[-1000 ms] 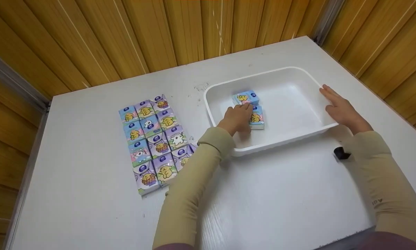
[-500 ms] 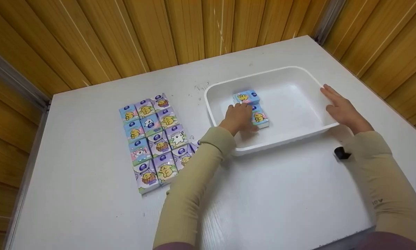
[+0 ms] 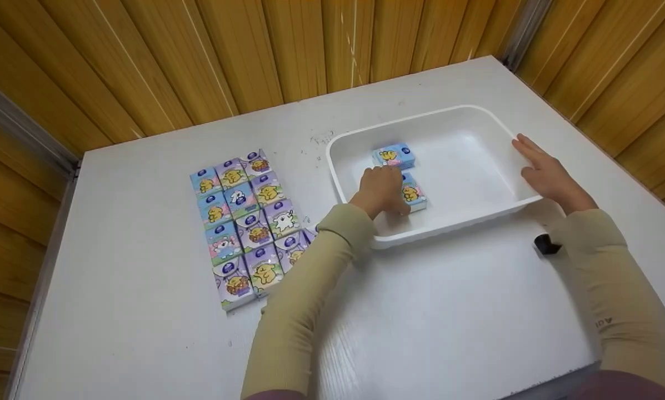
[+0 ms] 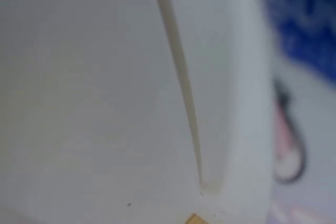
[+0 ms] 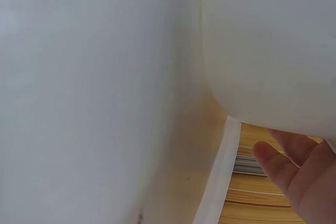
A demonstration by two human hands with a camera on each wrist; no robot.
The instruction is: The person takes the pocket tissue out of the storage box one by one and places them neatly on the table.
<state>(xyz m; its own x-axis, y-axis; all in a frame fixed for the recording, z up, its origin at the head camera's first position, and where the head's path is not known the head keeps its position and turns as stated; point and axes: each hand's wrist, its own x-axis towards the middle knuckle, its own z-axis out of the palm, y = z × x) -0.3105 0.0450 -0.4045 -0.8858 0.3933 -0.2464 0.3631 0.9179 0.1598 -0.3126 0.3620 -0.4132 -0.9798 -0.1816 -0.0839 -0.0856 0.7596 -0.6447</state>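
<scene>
In the head view, my left hand (image 3: pixel 381 191) is inside the white plastic tray (image 3: pixel 449 225). Its bent fingers and thumb hold a blue tissue pack (image 3: pixel 413 194) with a yellow cartoon dog, covering the pack's left side. Just beyond it lies a second blue tissue pack (image 3: pixel 394 156). My right hand (image 3: pixel 549 175) rests at the tray's right rim with its fingers stretched out. Its fingers (image 5: pixel 278 169) show beside the tray wall (image 5: pixel 273 51) in the right wrist view. Blurred print fills the right edge of the left wrist view, too close to make out.
Several purple and blue tissue packs (image 3: pixel 240 230) lie in rows on the white table (image 3: pixel 138 261), left of the tray; my left sleeve hides some. A small black object (image 3: pixel 546 245) sits near my right forearm. Wooden panel walls (image 3: pixel 304 50) border the table.
The blue tissue pack at my left hand has turned and shifted slightly inside the tray, first rightward, then back toward me. My right hand has stayed at the rim.
</scene>
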